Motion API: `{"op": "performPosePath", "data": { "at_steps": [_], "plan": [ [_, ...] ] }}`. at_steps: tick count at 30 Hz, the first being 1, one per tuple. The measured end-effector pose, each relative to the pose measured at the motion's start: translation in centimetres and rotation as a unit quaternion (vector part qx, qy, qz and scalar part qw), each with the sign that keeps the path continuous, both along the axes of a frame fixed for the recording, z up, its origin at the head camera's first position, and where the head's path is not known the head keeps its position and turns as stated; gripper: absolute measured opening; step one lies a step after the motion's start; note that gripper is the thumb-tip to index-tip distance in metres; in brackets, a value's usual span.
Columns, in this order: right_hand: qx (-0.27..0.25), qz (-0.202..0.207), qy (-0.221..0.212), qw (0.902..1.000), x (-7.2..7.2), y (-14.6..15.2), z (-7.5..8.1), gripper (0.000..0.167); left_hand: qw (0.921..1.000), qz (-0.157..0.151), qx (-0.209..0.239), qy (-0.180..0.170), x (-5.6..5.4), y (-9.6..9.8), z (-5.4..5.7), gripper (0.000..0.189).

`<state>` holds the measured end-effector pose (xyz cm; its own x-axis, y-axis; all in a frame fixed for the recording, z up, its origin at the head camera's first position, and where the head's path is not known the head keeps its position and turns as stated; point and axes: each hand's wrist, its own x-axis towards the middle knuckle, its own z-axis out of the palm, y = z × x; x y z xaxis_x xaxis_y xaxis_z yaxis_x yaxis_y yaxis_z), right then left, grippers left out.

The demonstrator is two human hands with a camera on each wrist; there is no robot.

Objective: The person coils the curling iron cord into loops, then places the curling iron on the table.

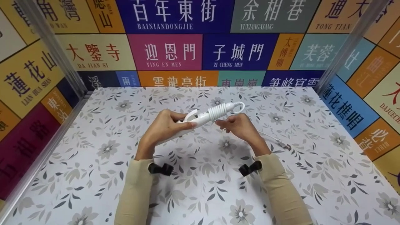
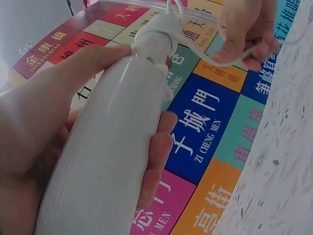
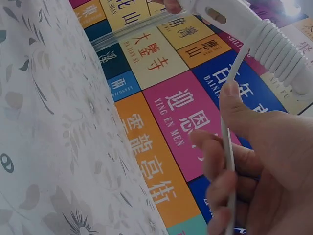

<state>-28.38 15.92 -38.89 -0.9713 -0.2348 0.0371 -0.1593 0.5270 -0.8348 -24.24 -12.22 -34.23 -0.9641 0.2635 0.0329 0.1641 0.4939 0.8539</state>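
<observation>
My left hand (image 1: 162, 127) grips a long white appliance that looks like a curling iron (image 1: 202, 119), its thumb lying along the body. A small lever (image 1: 190, 115) sticks up near that thumb. The iron tilts up toward the right, above the table. White cord (image 1: 217, 112) is wound in several turns round its far part, and a loop (image 1: 243, 107) of it stands out at the tip. Just below the coils, my right hand (image 1: 240, 126) pinches the loose cord (image 3: 226, 127) between thumb and fingers. In the left wrist view the smooth white body (image 2: 107, 142) fills the palm.
The cord's free end, with a metal-tipped plug (image 1: 285, 145), lies on the table right of the right hand. A flower-patterned cloth (image 1: 200, 193) covers the table. Panels with printed signs (image 1: 165, 51) stand behind and at both sides, with clear corner posts (image 1: 343, 47).
</observation>
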Motion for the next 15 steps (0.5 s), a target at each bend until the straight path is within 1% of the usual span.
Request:
{"op": "performPosePath", "data": {
  "at_steps": [2, 4, 7, 8, 9, 10, 11, 13, 15],
  "plan": [
    [-0.027, -0.003, 0.013, 0.9996, -0.1, 0.0, -0.1, 0.025, 0.9998, -0.020, -0.006, 0.003, 0.0, -0.1, -0.1, 0.051],
    [-0.055, 0.004, 0.036, 0.9978, -0.1, 0.1, -0.1, 0.017, 0.9992, -0.038, -0.008, 0.009, 0.0, -0.1, -0.3, 0.049],
    [-0.083, 0.027, 0.091, 0.9920, 0.0, 0.2, 0.0, 0.005, 0.9979, -0.060, -0.017, 0.016, 0.0, -0.1, -0.4, 0.046],
    [-0.089, 0.037, 0.109, 0.9893, 0.1, 0.3, 0.1, 0.004, 0.9974, -0.067, -0.021, 0.019, 0.0, -0.1, -0.4, 0.046],
    [-0.092, 0.045, 0.120, 0.9875, 0.2, 0.4, 0.2, 0.006, 0.9967, -0.073, -0.027, 0.021, 0.0, -0.1, -0.5, 0.046],
    [-0.102, 0.048, 0.119, 0.9865, 0.2, 0.4, 0.4, 0.008, 0.9960, -0.081, -0.032, 0.023, 0.0, -0.1, -0.5, 0.045],
    [-0.117, 0.052, 0.107, 0.9860, 0.3, 0.5, 0.5, 0.008, 0.9951, -0.088, -0.037, 0.025, 0.0, -0.1, -0.6, 0.045],
    [-0.139, 0.039, 0.056, 0.9879, 0.4, 0.5, 0.9, 0.008, 0.9929, -0.106, -0.047, 0.028, 0.0, -0.1, -0.6, 0.045],
    [-0.142, 0.007, -0.009, 0.9899, 0.4, 0.6, 1.2, 0.014, 0.9909, -0.121, -0.052, 0.027, 0.0, 0.0, -0.7, 0.044]
  ]
}}
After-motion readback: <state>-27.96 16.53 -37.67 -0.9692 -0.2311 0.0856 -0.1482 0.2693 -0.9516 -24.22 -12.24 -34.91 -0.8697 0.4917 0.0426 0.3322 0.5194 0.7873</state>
